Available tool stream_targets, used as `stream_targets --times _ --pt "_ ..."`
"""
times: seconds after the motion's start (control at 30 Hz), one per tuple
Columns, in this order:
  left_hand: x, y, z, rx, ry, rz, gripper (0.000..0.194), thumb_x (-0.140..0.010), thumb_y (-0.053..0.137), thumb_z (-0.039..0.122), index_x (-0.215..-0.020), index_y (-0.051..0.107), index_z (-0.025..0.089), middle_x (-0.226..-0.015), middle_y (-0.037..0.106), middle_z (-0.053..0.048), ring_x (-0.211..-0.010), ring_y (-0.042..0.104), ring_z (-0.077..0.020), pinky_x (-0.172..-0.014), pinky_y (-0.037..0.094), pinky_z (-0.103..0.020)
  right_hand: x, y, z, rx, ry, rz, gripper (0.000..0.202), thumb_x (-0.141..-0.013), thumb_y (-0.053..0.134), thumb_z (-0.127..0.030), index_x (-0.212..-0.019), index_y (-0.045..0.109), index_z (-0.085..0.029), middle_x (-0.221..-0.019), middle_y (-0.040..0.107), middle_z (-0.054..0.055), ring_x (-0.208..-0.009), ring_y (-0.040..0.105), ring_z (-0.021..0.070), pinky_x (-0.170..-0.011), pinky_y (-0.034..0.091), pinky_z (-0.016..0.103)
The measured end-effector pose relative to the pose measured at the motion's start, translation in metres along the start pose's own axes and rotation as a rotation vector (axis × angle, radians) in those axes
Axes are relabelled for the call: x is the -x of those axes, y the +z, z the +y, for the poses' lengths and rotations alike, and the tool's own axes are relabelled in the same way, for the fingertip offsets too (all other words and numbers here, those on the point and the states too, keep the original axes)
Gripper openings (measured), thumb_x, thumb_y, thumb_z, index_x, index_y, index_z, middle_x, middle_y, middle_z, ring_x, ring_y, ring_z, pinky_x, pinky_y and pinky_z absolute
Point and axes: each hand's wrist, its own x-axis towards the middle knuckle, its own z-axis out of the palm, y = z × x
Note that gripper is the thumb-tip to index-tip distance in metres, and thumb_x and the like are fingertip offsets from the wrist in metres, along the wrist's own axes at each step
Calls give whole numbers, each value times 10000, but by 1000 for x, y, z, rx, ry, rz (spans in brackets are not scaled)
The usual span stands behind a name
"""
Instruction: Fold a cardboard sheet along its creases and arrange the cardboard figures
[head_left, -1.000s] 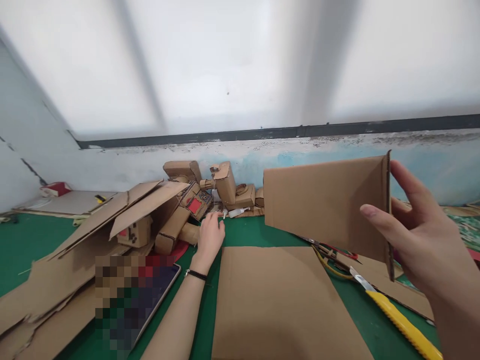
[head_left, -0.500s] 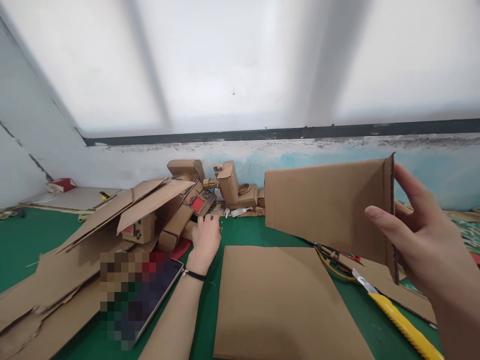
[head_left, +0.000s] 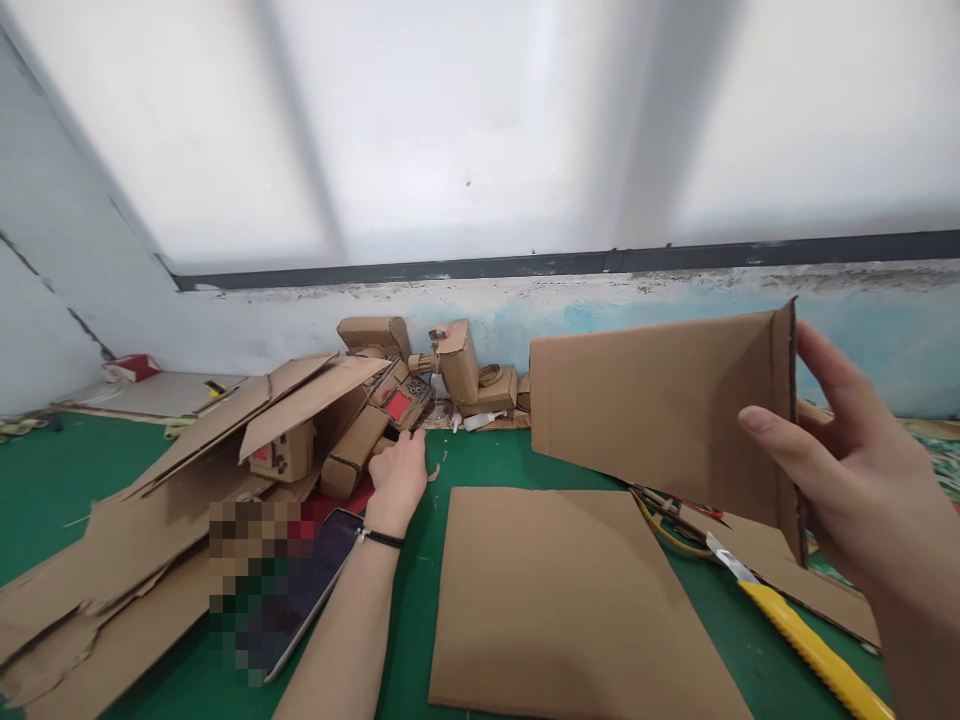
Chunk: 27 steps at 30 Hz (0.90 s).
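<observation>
My right hand (head_left: 855,440) grips a folded cardboard piece (head_left: 652,405) by its right edge, thumb on the near face and fingers behind. The piece stands raised above the green surface, its broad side towards me. My left hand (head_left: 397,475) reaches to the pile of cardboard parts, next to a narrow cardboard box (head_left: 356,450). Its fingers are curled and their tips mostly face away, so what they hold is hidden. Between my arms a flat cardboard sheet (head_left: 570,600) lies on the green surface. A yellow utility knife (head_left: 802,630) with its blade out lies below my right hand.
Stacked cardboard sheets (head_left: 172,490) lean over the left side, with a phone (head_left: 300,600) by my left forearm. Cardboard models (head_left: 457,365) and a small white glue bottle (head_left: 484,421) stand by the wall. Scissors (head_left: 675,510) lie partly under the raised piece.
My left hand has shifted slightly left, and a small cardboard scrap beside it shows more. My right hand keeps its hold on the folded cardboard piece, nearly still.
</observation>
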Motion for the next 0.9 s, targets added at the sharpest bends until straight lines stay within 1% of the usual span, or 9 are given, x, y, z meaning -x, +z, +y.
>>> stream_targets --times 0.13,0.3,0.43,0.53,0.6,0.67,0.77,0.83,0.9 --pt "-4 1 -14 19 -51 -37 592 -881 622 108 -1443 640 292 -1478 659 -204 -1136 749 -421 -898 585 -537 0 1 -1 -24 20 10 972 -685 924 -592 -1578 545 -545 -1272 806 62 -1029 816 413 -603 727 468" --pt "-2 -3 -14 60 -86 -27 479 -874 601 143 -1329 703 254 -1361 697 -217 -1086 768 -418 -900 583 -546 -1 2 -3 -24 11 0 969 -692 926 -585 -1582 548 -529 -1275 808 66 -1033 815 413 -621 728 484" --pt "1 -24 -11 155 -54 9 407 -905 569 187 -1278 721 249 -1399 697 -200 -1128 748 -455 -938 562 -589 -2 3 -4 -41 20 1 961 -693 938 -571 -1573 553 -540 -1280 810 61 -1051 814 404 -608 726 452" --pt "5 -47 -9 263 -3 39 400 -952 544 254 -1316 704 300 -1395 733 -134 -1112 763 -426 -919 583 -536 -1 2 -5 -33 29 -5 950 -699 941 -567 -1568 559 -542 -1316 800 59 -1096 803 402 -612 723 418" --pt "8 -61 -8 408 18 41 374 -1005 492 317 -1314 704 322 -1336 770 -94 -943 811 -345 -815 620 -438 -1 1 -4 -14 24 -13 945 -713 933 -571 -1577 550 -538 -1337 792 60 -1120 796 403 -612 722 408" --pt "12 -72 -4 706 2 3 335 -1027 497 383 -1259 726 307 -1268 792 -81 -733 811 -276 -685 634 -368 -1 0 -4 -15 15 -23 948 -721 930 -568 -1585 542 -532 -1338 792 64 -1122 795 402 -624 722 411" --pt "18 -81 3 1165 -30 -84 301 -1007 605 473 -1159 749 256 -1101 810 -89 -601 787 -258 -579 648 -358 -1 -1 -5 -33 5 -33 944 -726 933 -551 -1587 545 -523 -1332 794 73 -1097 803 398 -651 725 436" --pt "21 -84 7 1269 -10 -104 324 -1009 633 508 -1137 752 235 -981 797 -79 -572 779 -250 -558 659 -359 -1 -2 -5 -34 0 -38 940 -739 927 -545 -1594 538 -519 -1341 790 77 -1098 802 405 -655 726 459" --pt "22 -86 7 1310 15 -95 322 -1017 642 503 -1130 752 222 -954 778 -67 -552 772 -227 -557 668 -346 -2 -2 -4 -35 -2 -42 937 -751 921 -541 -1601 529 -516 -1351 786 77 -1128 791 414 -658 726 465"
